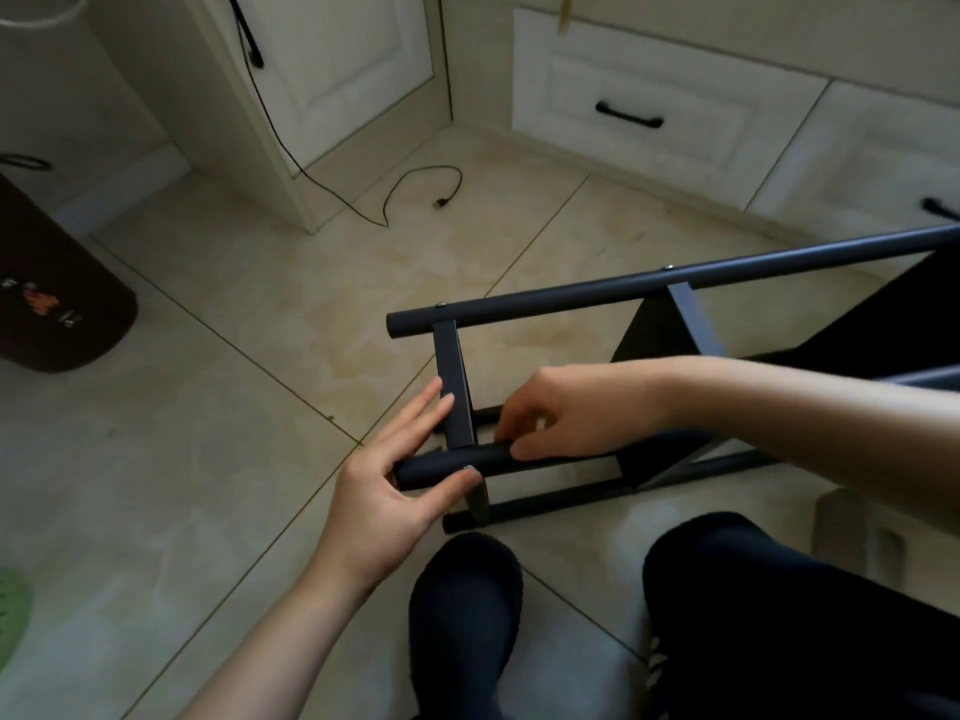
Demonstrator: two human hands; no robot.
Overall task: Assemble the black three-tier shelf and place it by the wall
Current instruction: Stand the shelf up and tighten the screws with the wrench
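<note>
Nearest the camera, two dark-clad knees (727, 589) sit just below the work, on the tiled floor (208, 407). Just above them the left hand (384, 491) holds the free end of the near tube (447, 466) of the black shelf frame (649, 283): the thumb lies along the tube's underside and the fingers (421, 413) are spread nearly straight, their tips resting against the flat crossbar (454, 387) that rises from the tube. This grip looks loose, more a steadying touch than a clamp.

Just to the right of those fingers, the right hand (561, 413) has its fingertips pinched together down on top of the same tube, beside the crossbar joint. Whether a screw or small fitting sits under them cannot be told.

Beyond both hands the frame lies on its side, its far tube running up and to the right with two screw heads showing; a dark panel is partly hidden behind the right forearm.

The likely trouble is at the joint. If the left hand lets the tube roll or sag, the holes could go out of line and a fastener could cross-thread or drop to the floor. A fingertip could also get nipped between crossbar and tube.

Farthest off, a loose black cable (415, 194) trails across the floor before the white cabinets (649, 111), a snag risk when the shelf is carried to the wall.
</note>
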